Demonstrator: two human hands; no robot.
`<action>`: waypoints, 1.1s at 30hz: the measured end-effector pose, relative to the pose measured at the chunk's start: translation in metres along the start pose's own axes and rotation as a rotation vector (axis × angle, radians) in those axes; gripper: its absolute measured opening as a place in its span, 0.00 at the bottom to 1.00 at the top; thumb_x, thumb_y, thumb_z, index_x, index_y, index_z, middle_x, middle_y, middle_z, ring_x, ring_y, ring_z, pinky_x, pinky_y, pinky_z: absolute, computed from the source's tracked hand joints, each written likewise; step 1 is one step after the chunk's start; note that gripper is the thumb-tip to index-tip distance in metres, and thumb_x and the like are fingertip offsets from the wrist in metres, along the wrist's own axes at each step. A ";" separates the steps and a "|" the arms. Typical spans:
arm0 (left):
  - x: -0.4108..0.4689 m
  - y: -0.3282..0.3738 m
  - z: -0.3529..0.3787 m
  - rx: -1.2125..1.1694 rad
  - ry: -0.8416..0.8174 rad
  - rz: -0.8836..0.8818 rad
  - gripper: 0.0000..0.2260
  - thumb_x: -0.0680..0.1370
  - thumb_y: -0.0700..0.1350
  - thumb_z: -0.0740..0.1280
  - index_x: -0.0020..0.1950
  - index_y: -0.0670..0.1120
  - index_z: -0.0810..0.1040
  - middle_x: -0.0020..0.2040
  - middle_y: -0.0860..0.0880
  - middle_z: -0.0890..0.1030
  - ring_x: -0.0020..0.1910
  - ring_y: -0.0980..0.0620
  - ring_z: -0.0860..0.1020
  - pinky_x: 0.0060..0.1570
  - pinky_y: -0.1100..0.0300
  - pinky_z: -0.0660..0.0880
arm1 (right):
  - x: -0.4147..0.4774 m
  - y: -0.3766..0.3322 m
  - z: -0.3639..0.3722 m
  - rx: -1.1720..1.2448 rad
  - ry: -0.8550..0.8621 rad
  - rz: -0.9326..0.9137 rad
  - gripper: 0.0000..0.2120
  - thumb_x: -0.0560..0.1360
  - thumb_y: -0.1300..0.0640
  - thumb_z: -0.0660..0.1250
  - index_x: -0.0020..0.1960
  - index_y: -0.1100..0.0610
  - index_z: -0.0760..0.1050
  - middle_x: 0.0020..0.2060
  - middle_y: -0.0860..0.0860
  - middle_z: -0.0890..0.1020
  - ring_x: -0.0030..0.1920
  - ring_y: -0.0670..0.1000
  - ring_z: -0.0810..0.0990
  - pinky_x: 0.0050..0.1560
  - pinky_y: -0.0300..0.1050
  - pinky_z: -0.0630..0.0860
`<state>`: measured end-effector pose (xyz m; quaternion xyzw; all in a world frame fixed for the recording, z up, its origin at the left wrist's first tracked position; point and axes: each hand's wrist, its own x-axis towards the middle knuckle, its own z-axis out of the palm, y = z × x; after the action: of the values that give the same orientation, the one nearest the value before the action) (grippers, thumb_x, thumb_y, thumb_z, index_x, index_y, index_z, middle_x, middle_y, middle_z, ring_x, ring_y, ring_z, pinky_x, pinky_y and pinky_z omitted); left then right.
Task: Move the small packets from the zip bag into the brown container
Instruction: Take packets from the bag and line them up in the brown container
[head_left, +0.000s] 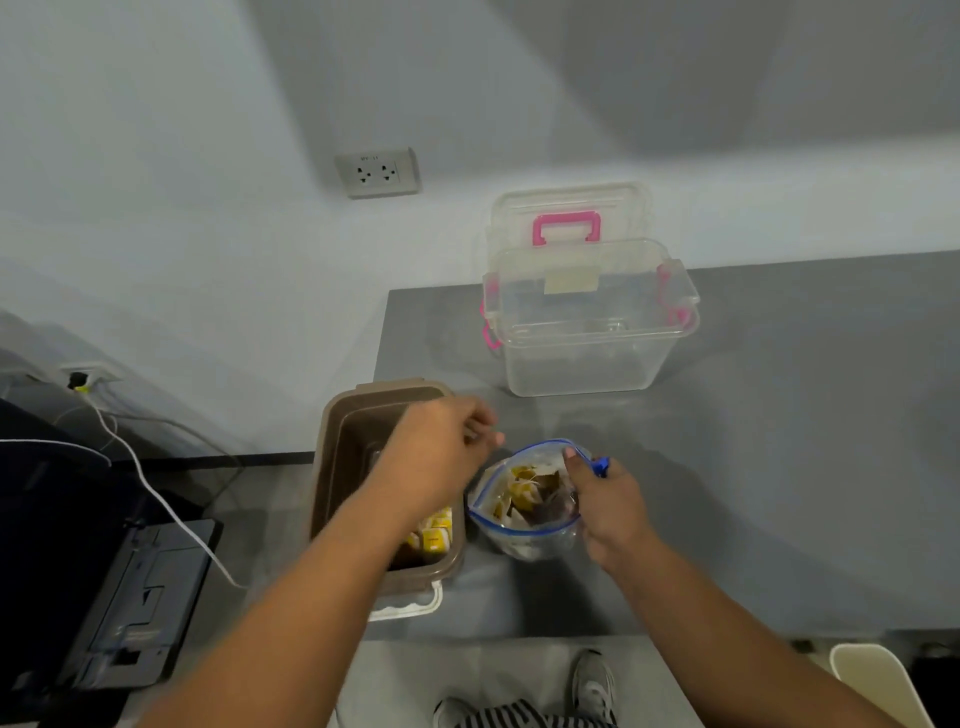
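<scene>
Right hand (608, 512) grips the open rim of the zip bag (524, 535), thumb hooked over its blue edge, holding it upright on the bench (779, 467). Small packets (524, 488) fill the bag. Left hand (441, 452) hovers just beside the bag's mouth, over the right edge of the brown container (343, 452). Its fingers are curled and blurred; whether they hold anything, I cannot tell. Yellow packets (436, 538) lie in the container's near end. Farther back stands a clear box (587, 358).

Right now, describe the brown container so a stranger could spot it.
On the grey table, go to the near left corner. The brown container sits there, left of the zip bag. Unlike the clear box behind, it is opaque brown, with yellow packets inside.
</scene>
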<state>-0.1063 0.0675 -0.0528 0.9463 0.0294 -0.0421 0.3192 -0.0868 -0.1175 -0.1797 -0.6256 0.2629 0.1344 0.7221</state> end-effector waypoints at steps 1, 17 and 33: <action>0.003 0.007 0.011 0.017 -0.029 -0.003 0.14 0.77 0.50 0.72 0.62 0.50 0.80 0.54 0.54 0.82 0.52 0.57 0.80 0.58 0.58 0.77 | -0.001 -0.006 -0.002 0.013 -0.027 -0.021 0.10 0.79 0.54 0.70 0.47 0.60 0.77 0.43 0.60 0.85 0.45 0.58 0.85 0.51 0.55 0.83; 0.027 0.047 0.084 -1.182 -0.131 -0.651 0.07 0.78 0.32 0.67 0.56 0.32 0.79 0.43 0.37 0.82 0.42 0.43 0.80 0.53 0.49 0.75 | 0.023 -0.034 -0.065 -0.267 -0.057 -0.103 0.31 0.69 0.46 0.79 0.63 0.54 0.67 0.50 0.53 0.80 0.49 0.53 0.83 0.48 0.47 0.79; 0.022 0.040 0.135 -1.109 -0.045 -0.560 0.16 0.81 0.50 0.66 0.58 0.38 0.79 0.48 0.40 0.86 0.47 0.41 0.85 0.49 0.50 0.82 | 0.048 -0.040 -0.060 0.017 -0.204 0.404 0.22 0.76 0.46 0.72 0.57 0.65 0.80 0.49 0.62 0.87 0.48 0.62 0.86 0.44 0.59 0.83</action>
<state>-0.0888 -0.0459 -0.1377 0.5948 0.2872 -0.1225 0.7407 -0.0385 -0.1895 -0.1773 -0.5374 0.3095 0.3368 0.7085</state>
